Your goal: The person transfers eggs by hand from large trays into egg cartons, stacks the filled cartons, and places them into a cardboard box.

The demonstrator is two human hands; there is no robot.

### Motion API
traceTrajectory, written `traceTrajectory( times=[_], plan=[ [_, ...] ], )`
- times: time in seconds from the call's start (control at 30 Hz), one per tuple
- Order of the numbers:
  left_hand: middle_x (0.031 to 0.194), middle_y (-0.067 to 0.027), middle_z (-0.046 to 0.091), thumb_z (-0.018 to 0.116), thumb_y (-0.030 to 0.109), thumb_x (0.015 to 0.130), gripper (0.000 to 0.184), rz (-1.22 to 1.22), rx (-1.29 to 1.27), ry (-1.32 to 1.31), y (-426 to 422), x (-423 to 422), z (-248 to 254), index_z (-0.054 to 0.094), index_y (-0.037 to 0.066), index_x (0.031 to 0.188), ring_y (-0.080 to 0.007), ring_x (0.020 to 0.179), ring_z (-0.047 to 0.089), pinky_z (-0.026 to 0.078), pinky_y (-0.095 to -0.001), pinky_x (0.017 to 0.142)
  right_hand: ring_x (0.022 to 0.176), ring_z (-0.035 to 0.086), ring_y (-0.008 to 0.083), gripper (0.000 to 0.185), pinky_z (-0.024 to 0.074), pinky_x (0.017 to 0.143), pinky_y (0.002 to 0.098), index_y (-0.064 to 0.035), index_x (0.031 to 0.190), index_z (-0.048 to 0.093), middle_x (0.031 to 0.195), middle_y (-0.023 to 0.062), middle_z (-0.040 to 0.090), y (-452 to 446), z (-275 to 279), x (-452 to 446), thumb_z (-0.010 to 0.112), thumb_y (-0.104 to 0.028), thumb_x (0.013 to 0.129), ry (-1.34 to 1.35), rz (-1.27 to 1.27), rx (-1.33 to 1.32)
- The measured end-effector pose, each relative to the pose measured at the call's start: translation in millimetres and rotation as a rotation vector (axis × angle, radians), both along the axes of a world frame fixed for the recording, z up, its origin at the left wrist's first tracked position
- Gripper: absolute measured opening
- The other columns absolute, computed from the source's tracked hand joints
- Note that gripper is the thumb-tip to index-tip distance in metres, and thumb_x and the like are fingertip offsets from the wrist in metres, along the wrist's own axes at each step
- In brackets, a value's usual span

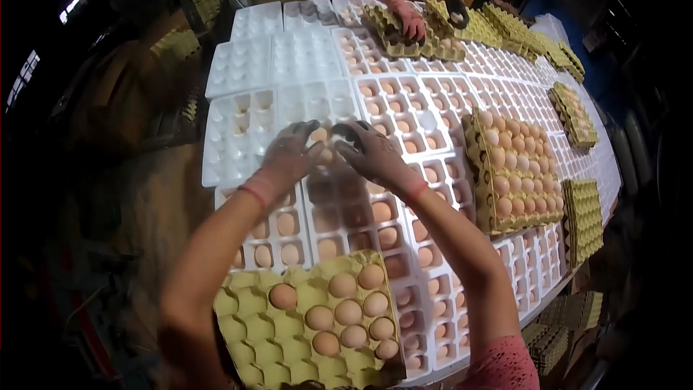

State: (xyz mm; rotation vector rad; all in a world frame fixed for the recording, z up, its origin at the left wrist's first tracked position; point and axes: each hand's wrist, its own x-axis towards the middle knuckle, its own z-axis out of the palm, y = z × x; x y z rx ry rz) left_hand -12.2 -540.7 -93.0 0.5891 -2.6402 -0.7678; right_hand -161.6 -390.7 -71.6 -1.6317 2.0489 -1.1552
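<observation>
My left hand [292, 153], in a grey glove with a pink cuff, curls its fingers round a brown egg [320, 135] above the white foam trays. Close beside it, my right hand [372, 153], gloved the same way, is curled on a pale, blurred egg [343, 139]. Under my hands is a white foam tray [312, 108] with square pockets, some holding eggs. Nearest me lies a yellow-green pulp egg tray [278, 339], partly filled with brown eggs [349, 312], mostly on its right side.
Foam trays of eggs [411, 124] cover the table. A full pulp tray [516, 170] sits to the right, beside stacked pulp trays [583, 218]. Across the table, a person's gloved hand [410, 20] rests at another pulp tray [397, 40]. Foam trays [245, 65] with whitish pockets lie far left.
</observation>
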Motion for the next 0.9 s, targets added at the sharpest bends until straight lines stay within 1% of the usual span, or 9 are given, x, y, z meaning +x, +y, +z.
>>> traceTrajectory(
  times=[0.2,0.4,0.53,0.6,0.67,0.73,0.8,0.87,0.9],
  plan=[
    [0.122,-0.0194,0.058,0.065,0.017,0.086,0.047,-0.008,0.011,-0.003,74,124,60,0.053,0.005,0.129,-0.0379,0.115,0.055,0.046,-0.0445,0.095,0.09,0.063,0.0263,0.027,0.0505,0.079,0.039,-0.01,0.11,0.064,0.097,0.0081,0.063,138,50,68,0.066,-0.018,0.085,0.112,0.508,0.047],
    [0.122,-0.0132,0.052,0.065,0.018,0.082,0.055,-0.319,-0.314,0.004,171,139,83,0.049,0.006,0.132,-0.0306,0.11,0.051,0.042,-0.0443,0.091,0.098,0.06,0.0257,0.025,0.0454,0.091,0.0382,-0.0151,0.105,0.065,0.102,0.0086,0.061,175,17,91,0.061,-0.018,0.08,0.507,0.327,-0.021],
    [0.123,-0.0148,0.053,0.066,0.028,0.083,0.049,-0.356,-0.366,-0.194,191,133,50,0.054,0.011,0.127,-0.0342,0.114,0.05,0.036,-0.0467,0.1,0.096,0.063,0.0261,0.029,0.0517,0.088,0.0331,-0.0139,0.118,0.063,0.112,0.0132,0.06,207,22,82,0.065,-0.022,0.09,-1.064,-0.061,-0.08],
    [0.122,-0.0135,0.054,0.066,0.031,0.083,0.047,-0.355,-0.462,-0.251,196,129,44,0.056,0.013,0.126,-0.0317,0.114,0.05,0.036,-0.0461,0.1,0.092,0.065,0.0229,0.03,0.0524,0.086,0.031,-0.0142,0.119,0.061,0.116,0.0137,0.058,218,22,83,0.064,-0.027,0.091,-1.2,-0.051,-0.14],
    [0.12,-0.0119,0.054,0.066,0.034,0.083,0.045,-0.333,-0.489,-0.382,197,122,46,0.058,0.015,0.123,-0.0284,0.114,0.049,0.036,-0.0458,0.098,0.089,0.066,0.026,0.032,0.0535,0.083,0.0336,-0.0138,0.114,0.061,0.118,0.0135,0.058,219,31,97,0.067,-0.032,0.089,-0.059,0.141,0.141],
    [0.119,-0.0126,0.055,0.068,0.028,0.081,0.048,-0.348,-0.446,-0.349,197,125,55,0.058,0.012,0.125,-0.0303,0.113,0.051,0.038,-0.0462,0.099,0.091,0.065,0.0338,0.041,0.0545,0.079,0.0401,-0.0137,0.106,0.063,0.12,0.0127,0.058,213,13,116,0.078,-0.037,0.076,0.306,0.229,0.338],
    [0.116,-0.0136,0.056,0.07,0.014,0.078,0.054,-0.228,-0.135,-0.091,192,132,65,0.055,0.009,0.129,-0.0324,0.109,0.055,0.044,-0.0449,0.096,0.088,0.067,0.0289,0.039,0.0561,0.074,0.0383,-0.0116,0.112,0.062,0.117,0.0117,0.061,219,16,99,0.075,-0.032,0.08,0.214,0.244,0.226],
    [0.112,-0.0167,0.055,0.067,0.009,0.082,0.032,-0.017,0.734,0.28,194,145,73,0.063,0.007,0.114,-0.0321,0.102,0.059,0.052,-0.0405,0.085,0.089,0.068,0.0225,0.04,0.0562,0.075,0.0348,-0.0084,0.122,0.058,0.113,0.0099,0.064,230,26,89,0.069,-0.024,0.086,-0.389,0.103,0.276],
    [0.114,-0.0166,0.054,0.068,0.014,0.084,0.029,-0.014,0.662,0.208,192,151,75,0.063,0.006,0.111,-0.0318,0.1,0.06,0.052,-0.04,0.084,0.09,0.067,0.0187,0.044,0.0563,0.075,0.0351,-0.0057,0.13,0.053,0.107,0.0098,0.066,240,28,80,0.064,-0.021,0.089,-0.89,0.11,0.267]
  ],
)
